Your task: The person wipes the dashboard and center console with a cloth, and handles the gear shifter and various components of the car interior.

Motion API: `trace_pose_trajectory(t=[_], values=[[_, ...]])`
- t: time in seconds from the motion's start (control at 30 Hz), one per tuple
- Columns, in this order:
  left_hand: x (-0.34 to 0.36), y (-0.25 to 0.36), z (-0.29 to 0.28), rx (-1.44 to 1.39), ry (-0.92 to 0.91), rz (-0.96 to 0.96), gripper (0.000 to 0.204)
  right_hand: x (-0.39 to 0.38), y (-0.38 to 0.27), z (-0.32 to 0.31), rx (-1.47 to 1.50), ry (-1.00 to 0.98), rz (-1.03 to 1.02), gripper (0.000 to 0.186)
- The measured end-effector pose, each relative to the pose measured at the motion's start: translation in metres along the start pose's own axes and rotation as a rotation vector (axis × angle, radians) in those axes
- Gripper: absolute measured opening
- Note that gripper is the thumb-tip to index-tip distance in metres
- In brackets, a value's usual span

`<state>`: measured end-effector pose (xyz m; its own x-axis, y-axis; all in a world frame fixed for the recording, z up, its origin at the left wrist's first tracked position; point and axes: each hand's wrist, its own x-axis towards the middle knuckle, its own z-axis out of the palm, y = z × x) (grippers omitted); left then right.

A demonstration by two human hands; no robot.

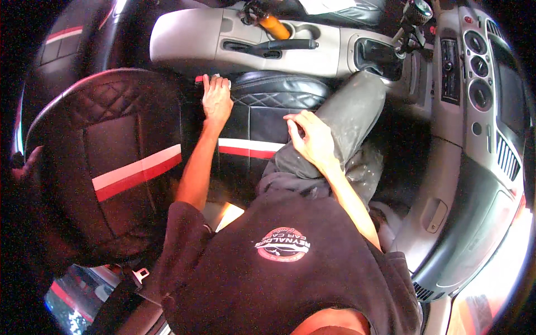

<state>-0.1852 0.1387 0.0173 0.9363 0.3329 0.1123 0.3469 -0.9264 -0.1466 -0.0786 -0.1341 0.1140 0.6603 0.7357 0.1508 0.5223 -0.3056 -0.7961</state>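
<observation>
My left hand [216,100] reaches to the inner side of the black seat cushion [279,84], beside the centre console. Its fingers are closed around a small thing with red and pale parts showing at its edges; the kind is hidden by the hand. My right hand [314,142] hovers at my thigh above the seat, with a gap between thumb and forefinger and nothing visible in it. The seat base carries a white and red stripe [251,147]. To my left rises the quilted black backrest [111,139] with a matching stripe.
The grey centre console [192,42] holds a handbrake lever [285,46], an orange bottle [274,27] in a cup holder and a gear lever [414,17]. On the right is the dashboard [469,184] with round vents. A seat belt tongue [141,274] hangs at lower left.
</observation>
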Motion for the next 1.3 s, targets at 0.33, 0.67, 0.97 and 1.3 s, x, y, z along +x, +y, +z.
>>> trace_pose_trajectory(t=[0.33,0.67,0.97,1.3], values=[[0.021,0.048,0.010,-0.494,0.186,-0.289,0.025,-0.004,-0.003,-0.003,0.021,-0.007,0.055,0.007],[0.029,0.036,0.019,-0.749,0.081,-0.602,0.025,-0.002,-0.003,0.004,0.010,0.035,0.034,0.008],[0.041,0.037,0.002,-0.742,-0.056,-0.584,0.020,-0.004,-0.001,0.000,0.039,-0.027,0.097,0.008],[-0.014,0.084,0.002,-0.353,0.315,-0.607,0.043,-0.004,-0.002,0.002,-0.007,-0.061,0.040,0.010]])
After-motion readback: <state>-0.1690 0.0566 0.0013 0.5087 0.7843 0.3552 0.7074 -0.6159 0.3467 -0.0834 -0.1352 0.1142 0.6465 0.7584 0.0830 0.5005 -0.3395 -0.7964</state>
